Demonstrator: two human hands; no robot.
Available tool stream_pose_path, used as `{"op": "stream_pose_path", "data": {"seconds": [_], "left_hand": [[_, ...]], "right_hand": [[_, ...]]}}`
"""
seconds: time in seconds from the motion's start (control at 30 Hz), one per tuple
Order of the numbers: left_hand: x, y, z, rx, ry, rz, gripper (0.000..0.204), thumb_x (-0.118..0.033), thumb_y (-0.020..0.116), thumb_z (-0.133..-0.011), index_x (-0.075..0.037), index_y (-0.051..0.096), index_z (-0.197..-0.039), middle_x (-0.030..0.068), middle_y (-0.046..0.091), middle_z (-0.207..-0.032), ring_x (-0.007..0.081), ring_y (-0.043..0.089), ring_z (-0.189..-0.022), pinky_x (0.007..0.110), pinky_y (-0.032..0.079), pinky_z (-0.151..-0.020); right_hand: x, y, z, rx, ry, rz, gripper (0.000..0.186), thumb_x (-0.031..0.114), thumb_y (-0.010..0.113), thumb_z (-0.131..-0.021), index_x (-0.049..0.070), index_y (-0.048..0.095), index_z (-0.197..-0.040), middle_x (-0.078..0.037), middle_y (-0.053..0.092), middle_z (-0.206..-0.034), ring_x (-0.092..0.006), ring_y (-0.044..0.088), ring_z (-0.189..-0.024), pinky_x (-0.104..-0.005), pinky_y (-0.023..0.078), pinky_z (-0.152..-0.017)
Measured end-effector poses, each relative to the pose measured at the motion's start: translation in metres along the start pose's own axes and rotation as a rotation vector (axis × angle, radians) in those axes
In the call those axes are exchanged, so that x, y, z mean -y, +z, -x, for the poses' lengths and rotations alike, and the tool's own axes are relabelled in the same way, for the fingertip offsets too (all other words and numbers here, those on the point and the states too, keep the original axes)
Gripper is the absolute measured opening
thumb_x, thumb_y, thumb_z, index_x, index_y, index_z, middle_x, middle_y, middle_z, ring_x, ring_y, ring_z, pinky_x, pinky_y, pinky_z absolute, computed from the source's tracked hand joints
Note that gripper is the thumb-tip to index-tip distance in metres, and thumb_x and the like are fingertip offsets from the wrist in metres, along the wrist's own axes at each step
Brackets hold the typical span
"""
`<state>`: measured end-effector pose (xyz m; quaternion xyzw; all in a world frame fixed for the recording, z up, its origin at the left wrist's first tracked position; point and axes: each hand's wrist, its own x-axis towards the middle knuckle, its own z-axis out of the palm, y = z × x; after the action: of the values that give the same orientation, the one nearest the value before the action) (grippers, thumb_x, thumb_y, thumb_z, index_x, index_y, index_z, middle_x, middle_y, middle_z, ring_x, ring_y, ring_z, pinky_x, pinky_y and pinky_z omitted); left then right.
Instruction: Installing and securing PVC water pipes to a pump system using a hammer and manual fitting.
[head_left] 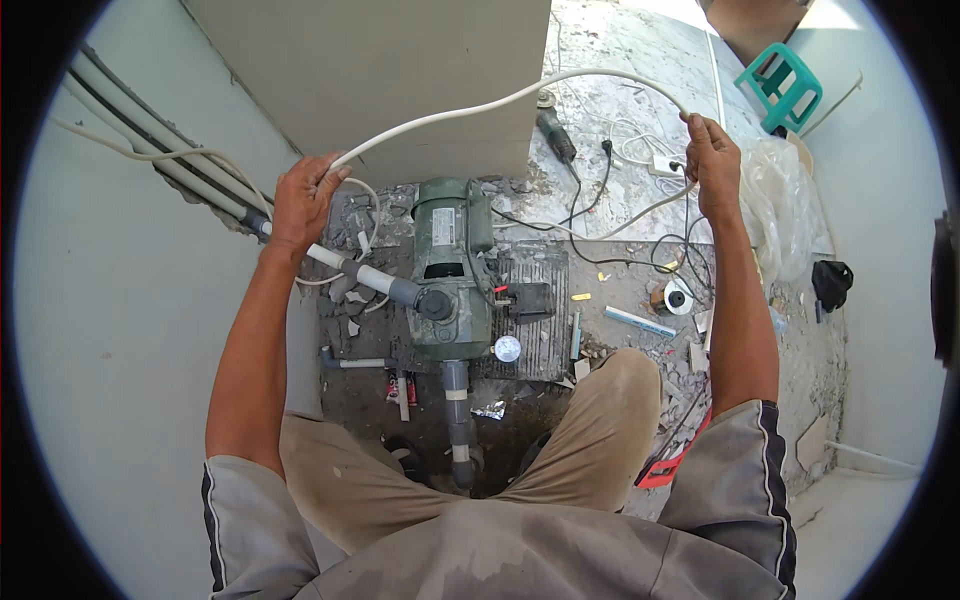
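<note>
A white cable (470, 107) arches between my two raised hands. My left hand (303, 195) is closed round it at the left, above the white pipe by the wall. At the right, my right hand (712, 165) pinches the cable, and a length of it runs back down to the floor. Below and between my hands stands a green water pump (445, 265), with grey pipe fittings on its top and front. A white pipe (375, 280) slopes from the pump up to the left wall. The round pressure gauge (507, 348) sits at the pump's right side.
An angle grinder (555, 132) and a white power strip (667, 166) lie among tangled cords. A green stool (783, 87) is at the far right. Rubble, a tape roll (678, 297), a red-handled saw (660, 470) and plastic sheeting (775, 210) lie on the right. Walls flank both sides.
</note>
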<state>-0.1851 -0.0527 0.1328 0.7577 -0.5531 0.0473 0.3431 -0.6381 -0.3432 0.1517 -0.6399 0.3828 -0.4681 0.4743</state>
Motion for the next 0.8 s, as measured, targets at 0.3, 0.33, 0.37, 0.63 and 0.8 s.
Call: {"op": "stream_pose_path", "data": {"seconds": [0.3, 0.33, 0.37, 0.63, 0.8], "left_hand": [[-0.043, -0.074, 0.023, 0.109, -0.152, 0.217, 0.017, -0.011, 0.074, -0.089, -0.003, 0.076, -0.104, 0.0039, 0.066, -0.092, 0.0142, 0.057, -0.085, 0.029, 0.045, -0.077], [-0.047, -0.080, 0.030, 0.102, -0.149, 0.210, 0.017, -0.011, 0.074, -0.089, -0.003, 0.076, -0.104, 0.0039, 0.066, -0.092, 0.0142, 0.057, -0.085, 0.029, 0.045, -0.077], [-0.051, -0.090, 0.040, 0.177, -0.129, 0.160, 0.016, -0.008, 0.076, -0.085, -0.003, 0.077, -0.101, 0.0043, 0.066, -0.092, 0.0155, 0.058, -0.087, 0.031, 0.046, -0.079], [-0.122, -0.081, 0.074, 0.332, -0.067, 0.171, 0.021, 0.001, 0.079, -0.070, -0.004, 0.076, -0.090, 0.0063, 0.066, -0.090, 0.0243, 0.063, -0.094, 0.037, 0.050, -0.088], [-0.127, -0.060, 0.100, 0.431, -0.056, -0.006, 0.023, -0.009, 0.085, -0.069, -0.002, 0.074, -0.088, 0.0118, 0.067, -0.092, 0.0311, 0.064, -0.095, 0.039, 0.051, -0.088]], "right_hand": [[-0.005, 0.025, 0.019, 0.804, 0.532, -0.228, 0.056, 0.047, 0.060, -0.101, -0.003, 0.059, -0.127, -0.004, 0.060, -0.065, -0.0100, 0.056, -0.049, -0.0270, 0.049, -0.040], [-0.020, 0.039, 0.030, 0.850, 0.612, -0.162, 0.055, 0.045, 0.060, -0.101, -0.003, 0.058, -0.127, -0.006, 0.063, -0.069, -0.0124, 0.061, -0.051, -0.0292, 0.054, -0.041], [-0.029, 0.056, 0.043, 0.926, 0.579, -0.055, 0.054, 0.044, 0.061, -0.101, -0.004, 0.058, -0.126, -0.008, 0.064, -0.073, -0.0151, 0.064, -0.054, -0.0306, 0.057, -0.045], [-0.130, 0.198, 0.092, 0.839, 0.439, 0.013, 0.048, 0.026, 0.077, -0.089, -0.005, 0.060, -0.120, -0.019, 0.071, -0.099, -0.0262, 0.072, -0.078, -0.0376, 0.059, -0.066], [-0.141, 0.256, 0.128, 0.626, 0.211, 0.271, 0.067, 0.022, 0.086, -0.076, -0.005, 0.054, -0.129, -0.023, 0.070, -0.109, -0.0375, 0.065, -0.111, -0.0428, 0.048, -0.101]]}}
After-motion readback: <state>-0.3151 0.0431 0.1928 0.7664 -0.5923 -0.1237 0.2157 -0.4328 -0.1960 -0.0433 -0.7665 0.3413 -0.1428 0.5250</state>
